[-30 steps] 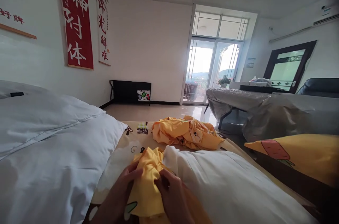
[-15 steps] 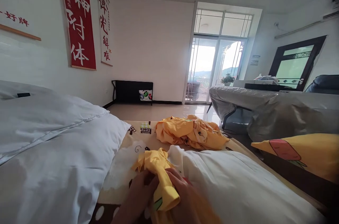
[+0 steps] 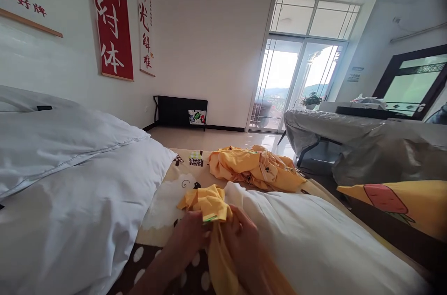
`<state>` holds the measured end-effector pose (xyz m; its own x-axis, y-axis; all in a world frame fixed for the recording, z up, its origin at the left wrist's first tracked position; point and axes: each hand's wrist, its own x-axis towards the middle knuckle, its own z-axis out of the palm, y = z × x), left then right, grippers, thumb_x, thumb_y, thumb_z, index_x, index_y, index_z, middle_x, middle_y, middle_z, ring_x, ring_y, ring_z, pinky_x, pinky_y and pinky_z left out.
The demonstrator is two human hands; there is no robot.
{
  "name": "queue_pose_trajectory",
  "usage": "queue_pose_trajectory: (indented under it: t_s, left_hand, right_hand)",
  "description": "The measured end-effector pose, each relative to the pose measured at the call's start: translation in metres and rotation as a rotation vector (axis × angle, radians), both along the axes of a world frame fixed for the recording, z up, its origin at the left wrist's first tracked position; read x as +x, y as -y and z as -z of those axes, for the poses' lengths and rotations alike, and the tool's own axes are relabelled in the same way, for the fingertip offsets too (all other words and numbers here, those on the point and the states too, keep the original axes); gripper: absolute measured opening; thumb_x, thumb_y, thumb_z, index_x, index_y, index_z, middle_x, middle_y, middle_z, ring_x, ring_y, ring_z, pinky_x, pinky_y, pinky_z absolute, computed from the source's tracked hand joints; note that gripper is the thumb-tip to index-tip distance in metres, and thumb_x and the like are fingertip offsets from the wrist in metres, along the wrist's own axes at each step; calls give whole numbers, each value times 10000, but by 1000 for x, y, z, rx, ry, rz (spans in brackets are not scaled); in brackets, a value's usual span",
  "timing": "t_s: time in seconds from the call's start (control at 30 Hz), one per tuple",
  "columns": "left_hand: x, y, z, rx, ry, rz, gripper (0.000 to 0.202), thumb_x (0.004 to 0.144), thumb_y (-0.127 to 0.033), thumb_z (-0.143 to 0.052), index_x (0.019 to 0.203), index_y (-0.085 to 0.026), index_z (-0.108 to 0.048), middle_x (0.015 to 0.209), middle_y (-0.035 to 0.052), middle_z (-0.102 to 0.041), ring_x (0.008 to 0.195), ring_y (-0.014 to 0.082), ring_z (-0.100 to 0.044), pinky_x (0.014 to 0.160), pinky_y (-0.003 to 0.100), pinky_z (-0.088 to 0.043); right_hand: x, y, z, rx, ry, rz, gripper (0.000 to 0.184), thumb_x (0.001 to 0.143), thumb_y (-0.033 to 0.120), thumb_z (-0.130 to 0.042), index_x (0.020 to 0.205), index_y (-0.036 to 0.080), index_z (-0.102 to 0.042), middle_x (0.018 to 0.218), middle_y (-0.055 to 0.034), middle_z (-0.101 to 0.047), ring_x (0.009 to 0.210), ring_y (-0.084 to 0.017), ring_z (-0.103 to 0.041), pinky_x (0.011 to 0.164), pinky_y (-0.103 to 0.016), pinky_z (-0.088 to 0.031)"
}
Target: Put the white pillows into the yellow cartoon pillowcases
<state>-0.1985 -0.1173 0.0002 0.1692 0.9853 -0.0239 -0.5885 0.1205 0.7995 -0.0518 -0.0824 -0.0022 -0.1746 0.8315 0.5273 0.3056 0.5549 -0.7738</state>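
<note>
A yellow pillowcase (image 3: 213, 201) is bunched between my two hands, with part of it hanging down toward me. My left hand (image 3: 191, 235) grips it from the left, fingers closed on the cloth. On the other side my right hand (image 3: 243, 235) pinches a gathered fold, its fingertips partly hidden by the fabric. Just right of my right hand lies a plain white pillow (image 3: 307, 230). Beyond the hands rests a crumpled heap of orange-yellow printed fabric (image 3: 256, 167).
The patterned bed sheet (image 3: 159, 213) lies under everything. A puffy white quilt (image 3: 80, 183) fills the left side. At the right is a yellow pillow with a printed design (image 3: 412, 204). Past the bed stand a plastic-covered table (image 3: 377, 141) and a black folded frame (image 3: 174, 111).
The pillowcase's near end, which hung toward me as an open sleeve, is now folded up and gathered between my hands. My view has shifted slightly.
</note>
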Motion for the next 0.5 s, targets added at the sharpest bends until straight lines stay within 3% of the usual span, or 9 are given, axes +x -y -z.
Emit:
queue_pose_trajectory:
  t_s: [0.1, 0.2, 0.27, 0.33, 0.43, 0.5]
  left_hand:
    - [4, -3, 2, 6, 42, 43, 360, 666, -294, -633, 1002, -168, -655, 906, 71, -653, 784, 186, -603, 656, 274, -438]
    - [6, -6, 13, -20, -287, -66, 258, 693, -304, -671, 895, -144, -668, 767, 48, -639, 631, 150, -569, 596, 268, -432]
    - [8, -6, 17, 24, -527, -141, 261, 693, -301, -687, 891, -132, -677, 763, 55, -654, 701, 182, -594, 662, 292, -462]
    - [9, -4, 15, 103, -632, -194, 296, 700, -274, -672, 964, -141, -677, 882, 71, -685, 875, 223, -608, 803, 313, -474]
    - [10, 2, 8, 172, -621, -214, 347, 702, -268, -668, 1035, -170, -659, 1062, 70, -677, 1011, 243, -586, 906, 317, -464]
    - [10, 6, 6, 146, -579, -246, 391, 645, -256, -721, 1024, -187, -656, 1045, 55, -686, 993, 253, -596, 884, 323, -485]
  right_hand:
    - [7, -8, 1, -111, -150, 76, 257, 735, 332, -577, 902, 161, -671, 791, -41, -693, 709, -188, -618, 636, -248, -491]
    - [8, -7, -3, -186, -231, -29, 283, 707, 313, -583, 908, 143, -685, 761, -37, -688, 667, -181, -601, 579, -237, -475]
    - [5, -3, -6, -228, -219, -160, 285, 747, 298, -534, 914, 135, -699, 760, -39, -684, 671, -172, -596, 568, -229, -466]
    - [2, 5, -10, -208, -140, -244, 298, 800, 289, -486, 917, 138, -715, 775, -45, -682, 700, -167, -599, 590, -225, -469]
    - [0, 22, -15, -68, 23, -228, 328, 866, 300, -445, 1009, 171, -710, 845, -51, -690, 783, -166, -612, 704, -237, -486]
    - [3, 32, -17, 10, 121, -206, 352, 890, 306, -423, 1114, 201, -673, 883, -48, -698, 803, -163, -621, 748, -247, -487]
